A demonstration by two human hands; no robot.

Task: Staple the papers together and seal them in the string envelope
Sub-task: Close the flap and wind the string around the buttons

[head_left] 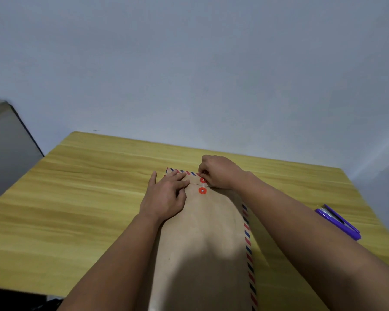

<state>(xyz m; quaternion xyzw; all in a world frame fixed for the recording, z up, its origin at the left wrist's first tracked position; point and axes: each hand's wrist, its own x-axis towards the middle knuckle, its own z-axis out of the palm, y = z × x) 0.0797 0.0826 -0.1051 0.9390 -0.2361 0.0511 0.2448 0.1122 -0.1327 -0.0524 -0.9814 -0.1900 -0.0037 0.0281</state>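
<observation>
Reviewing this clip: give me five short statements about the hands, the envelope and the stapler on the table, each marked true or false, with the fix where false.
1. The left hand lies flat on the envelope. True.
2. The stapler is in the right hand. False: it lies on the table, off to the right of the envelope, with neither hand on it.
3. The right hand's fingers are pinched at the upper red button. True.
4. The envelope is plain white. False: it is brown with a red and blue striped border.
5. The loose papers lie beside the envelope. False: no loose papers are in view on the table.
</observation>
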